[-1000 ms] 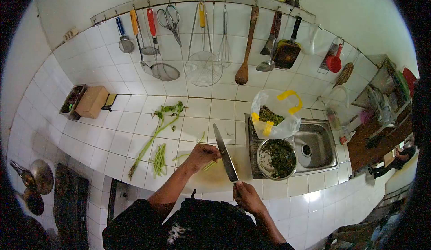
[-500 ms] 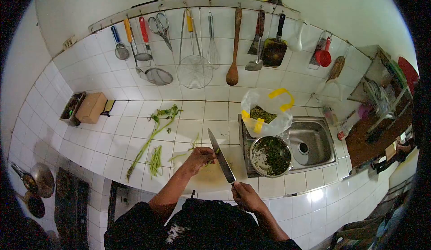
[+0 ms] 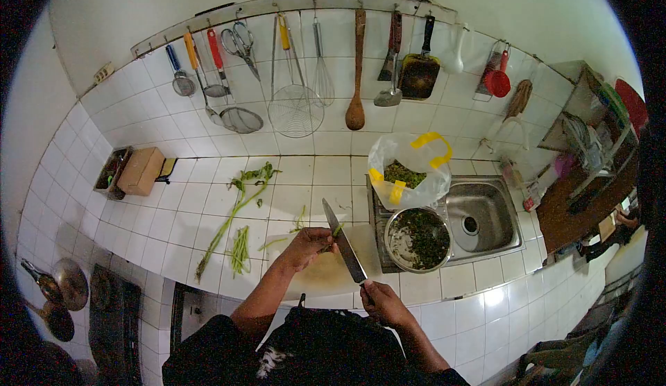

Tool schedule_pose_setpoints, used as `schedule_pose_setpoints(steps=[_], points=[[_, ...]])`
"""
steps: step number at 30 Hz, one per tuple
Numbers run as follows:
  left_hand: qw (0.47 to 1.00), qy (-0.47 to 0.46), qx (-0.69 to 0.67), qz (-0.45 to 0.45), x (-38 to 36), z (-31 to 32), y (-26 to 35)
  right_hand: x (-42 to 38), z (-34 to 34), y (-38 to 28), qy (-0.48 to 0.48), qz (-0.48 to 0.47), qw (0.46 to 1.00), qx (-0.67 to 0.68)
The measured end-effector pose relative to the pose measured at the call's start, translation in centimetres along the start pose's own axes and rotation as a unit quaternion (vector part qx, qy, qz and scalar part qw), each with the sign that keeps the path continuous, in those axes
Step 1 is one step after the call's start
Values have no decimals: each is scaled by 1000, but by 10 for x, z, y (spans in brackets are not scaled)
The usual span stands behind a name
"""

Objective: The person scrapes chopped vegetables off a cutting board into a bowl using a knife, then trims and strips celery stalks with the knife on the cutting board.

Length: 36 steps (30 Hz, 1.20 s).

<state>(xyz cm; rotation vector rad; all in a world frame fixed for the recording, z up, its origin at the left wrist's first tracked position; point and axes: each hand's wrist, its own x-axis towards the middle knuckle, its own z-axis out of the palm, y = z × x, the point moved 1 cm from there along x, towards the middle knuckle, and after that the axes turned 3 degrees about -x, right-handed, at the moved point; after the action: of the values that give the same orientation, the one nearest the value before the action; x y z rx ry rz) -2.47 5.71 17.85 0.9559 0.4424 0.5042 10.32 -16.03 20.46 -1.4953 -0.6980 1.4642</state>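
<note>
My right hand point(image 3: 383, 303) is closed round the handle of a large knife point(image 3: 345, 244), whose blade points up and away to the left. Close beside the blade, my left hand point(image 3: 306, 246) pinches a small piece of green stem point(image 3: 338, 230). Both hands are above a pale cutting board point(image 3: 329, 282). Left of the board lie a bunch of cut stems point(image 3: 240, 251) and a long leafy stalk point(image 3: 223, 231). A metal bowl of chopped greens point(image 3: 418, 240) stands to the right, below a plastic bag point(image 3: 409, 171) that also holds chopped greens.
A steel sink point(image 3: 479, 216) is at the right. Ladles, strainers, scissors and a wooden spoon point(image 3: 356, 112) hang on the tiled wall. A cardboard box point(image 3: 141, 171) stands at the back left. Pans point(image 3: 70, 283) are at the far left, a dish rack point(image 3: 590, 147) at the right.
The view has shifted slightly. The green piece in my left hand sticks out a little more towards the blade; both hands keep nearly the same place.
</note>
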Motion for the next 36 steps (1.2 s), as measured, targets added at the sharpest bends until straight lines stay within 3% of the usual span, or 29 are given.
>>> schedule_pose_setpoints(steps=[8, 17, 24, 26, 31, 32, 36], points=[[999, -4, -17, 34, 10, -28, -16, 8, 4, 8, -27, 25, 999, 11], [998, 53, 18, -38, 7, -11, 5, 20, 2, -4, -27, 38, 999, 5], [1000, 14, 13, -17, 17, -47, -14, 28, 11, 0, -39, 25, 999, 2], [996, 30, -81, -34, 12, -45, -20, 32, 12, 13, -29, 21, 999, -25], [987, 128, -43, -84, 12, -54, -32, 36, 24, 10, -4, 38, 998, -54], [983, 130, -112, -59, 7, -45, -29, 33, 24, 9, -13, 51, 998, -42], [983, 94, -155, -40, 6, -62, -58, 36, 27, 24, -11, 79, 996, -49]])
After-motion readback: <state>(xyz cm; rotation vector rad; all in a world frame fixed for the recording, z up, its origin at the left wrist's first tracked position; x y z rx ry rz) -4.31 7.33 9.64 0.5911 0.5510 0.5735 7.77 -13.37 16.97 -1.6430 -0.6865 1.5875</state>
